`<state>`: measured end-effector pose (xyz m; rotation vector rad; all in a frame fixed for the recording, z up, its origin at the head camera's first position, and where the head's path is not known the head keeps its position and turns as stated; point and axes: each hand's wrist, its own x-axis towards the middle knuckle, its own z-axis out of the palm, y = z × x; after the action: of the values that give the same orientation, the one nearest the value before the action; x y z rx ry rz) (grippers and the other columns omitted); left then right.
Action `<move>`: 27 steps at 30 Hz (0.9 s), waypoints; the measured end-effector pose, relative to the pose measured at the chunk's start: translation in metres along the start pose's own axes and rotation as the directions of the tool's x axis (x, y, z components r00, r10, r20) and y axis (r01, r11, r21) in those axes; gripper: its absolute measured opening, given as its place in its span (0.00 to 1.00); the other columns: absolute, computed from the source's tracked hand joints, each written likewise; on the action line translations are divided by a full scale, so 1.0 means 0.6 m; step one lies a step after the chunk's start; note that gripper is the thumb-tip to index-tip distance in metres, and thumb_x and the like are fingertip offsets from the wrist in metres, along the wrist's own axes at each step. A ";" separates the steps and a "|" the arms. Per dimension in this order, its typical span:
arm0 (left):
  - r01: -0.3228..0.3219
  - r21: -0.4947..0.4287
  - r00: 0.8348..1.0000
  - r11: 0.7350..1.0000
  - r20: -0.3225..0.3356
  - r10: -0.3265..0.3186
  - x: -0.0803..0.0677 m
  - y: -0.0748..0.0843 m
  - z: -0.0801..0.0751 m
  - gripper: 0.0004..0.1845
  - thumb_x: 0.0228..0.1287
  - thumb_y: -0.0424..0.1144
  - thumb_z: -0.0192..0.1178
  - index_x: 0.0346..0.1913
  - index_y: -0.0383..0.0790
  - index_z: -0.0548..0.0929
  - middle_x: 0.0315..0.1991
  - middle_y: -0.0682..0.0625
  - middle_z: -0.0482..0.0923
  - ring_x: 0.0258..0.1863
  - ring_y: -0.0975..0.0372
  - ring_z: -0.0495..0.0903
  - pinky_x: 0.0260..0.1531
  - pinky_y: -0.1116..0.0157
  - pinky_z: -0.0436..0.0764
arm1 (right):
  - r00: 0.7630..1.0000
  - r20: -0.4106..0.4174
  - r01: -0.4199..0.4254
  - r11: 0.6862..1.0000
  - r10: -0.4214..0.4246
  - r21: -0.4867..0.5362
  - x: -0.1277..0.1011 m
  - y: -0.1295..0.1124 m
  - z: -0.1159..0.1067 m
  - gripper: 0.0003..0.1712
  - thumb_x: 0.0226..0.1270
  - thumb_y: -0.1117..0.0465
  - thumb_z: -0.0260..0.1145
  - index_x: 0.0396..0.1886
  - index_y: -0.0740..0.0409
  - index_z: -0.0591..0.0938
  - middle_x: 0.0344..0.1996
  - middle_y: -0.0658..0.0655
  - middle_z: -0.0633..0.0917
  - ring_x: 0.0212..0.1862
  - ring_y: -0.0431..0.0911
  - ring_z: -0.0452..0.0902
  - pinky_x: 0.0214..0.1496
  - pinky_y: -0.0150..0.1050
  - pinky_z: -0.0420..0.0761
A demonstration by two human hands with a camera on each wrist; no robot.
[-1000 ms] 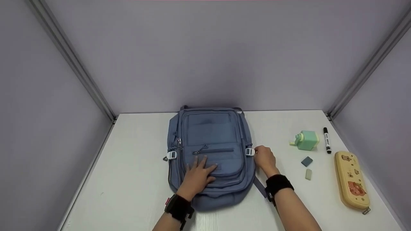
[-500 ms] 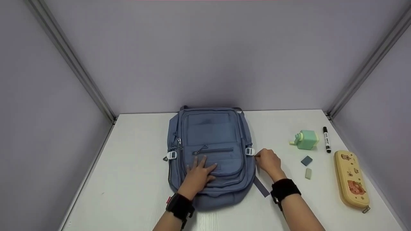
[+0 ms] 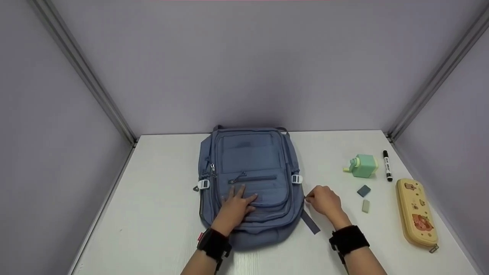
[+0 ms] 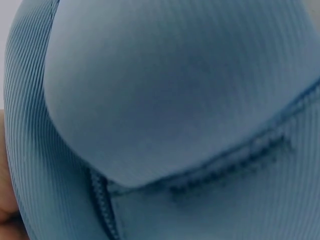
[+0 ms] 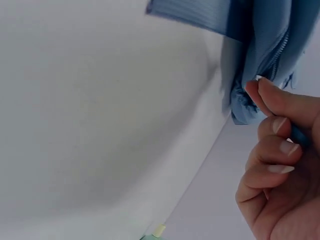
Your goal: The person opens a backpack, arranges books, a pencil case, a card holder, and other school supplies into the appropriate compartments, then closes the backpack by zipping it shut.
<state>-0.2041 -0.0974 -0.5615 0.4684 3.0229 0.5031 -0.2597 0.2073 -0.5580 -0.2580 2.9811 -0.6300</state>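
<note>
My left hand (image 3: 236, 207) lies flat on the lower front pocket of the blue backpack (image 3: 248, 160), fingers spread and straight, pressing the fabric without gripping anything. The left wrist view shows only ribbed blue cloth and a stitched seam close up.

My right hand (image 3: 324, 200) is at the backpack's right side, fingers curled, thumb and forefinger pinched together right at the bag's edge. In the right wrist view something small and pale sits at my fingertips (image 5: 265, 95), against the side zipper; it looks like the zipper pull, but I cannot tell for certain. A grey strap (image 3: 310, 223) runs out from under the bag just below this hand.

The backpack lies flat on the white table (image 3: 160, 214), its top toward the back wall, a white buckle (image 3: 297, 179) on its right side.

Further right, well apart from my hand, sit a green pencil sharpener (image 3: 362, 166), a black marker (image 3: 387, 165), a dark blue eraser (image 3: 364, 190), a pale green eraser (image 3: 365, 206) and a yellow pencil case (image 3: 416, 212).
</note>
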 end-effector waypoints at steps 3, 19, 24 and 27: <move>-0.003 -0.009 1.000 1.000 0.002 0.003 0.000 0.000 -0.003 0.24 0.68 0.53 0.55 0.65 0.55 0.78 0.71 0.37 0.61 0.69 0.33 0.55 0.52 0.30 0.65 | 1.000 0.014 0.007 1.000 -0.007 0.004 -0.013 -0.005 -0.007 0.03 0.59 0.62 0.73 0.31 0.55 0.91 0.31 0.55 0.88 0.31 0.49 0.82 0.29 0.48 0.78; -0.010 -0.067 1.000 0.998 0.028 0.012 0.009 -0.005 -0.020 0.22 0.66 0.49 0.57 0.61 0.52 0.82 0.70 0.35 0.63 0.67 0.30 0.57 0.45 0.30 0.69 | 0.994 0.038 0.098 0.992 -0.102 0.079 -0.053 -0.030 -0.011 0.03 0.52 0.67 0.73 0.22 0.55 0.90 0.22 0.49 0.86 0.25 0.41 0.78 0.28 0.44 0.78; 0.002 -0.051 1.000 0.999 -0.001 -0.002 0.010 -0.004 -0.014 0.21 0.65 0.49 0.58 0.60 0.53 0.83 0.69 0.35 0.64 0.66 0.31 0.58 0.45 0.30 0.69 | 0.975 0.095 0.187 0.969 -0.203 0.160 -0.062 -0.042 -0.009 0.06 0.48 0.69 0.73 0.17 0.56 0.88 0.16 0.44 0.82 0.20 0.39 0.73 0.23 0.40 0.74; -0.005 -0.049 1.000 0.999 -0.008 0.004 0.011 -0.006 -0.014 0.21 0.65 0.48 0.59 0.59 0.52 0.83 0.69 0.35 0.65 0.66 0.31 0.59 0.45 0.30 0.70 | 0.952 0.137 0.240 0.944 -0.274 0.226 -0.067 -0.049 -0.007 0.06 0.47 0.71 0.71 0.16 0.59 0.86 0.12 0.42 0.78 0.17 0.37 0.69 0.20 0.36 0.70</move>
<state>-0.2124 -0.1014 -0.5548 0.4716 3.0095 0.5785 -0.2163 0.1896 -0.5401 -0.6578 2.7156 -0.8899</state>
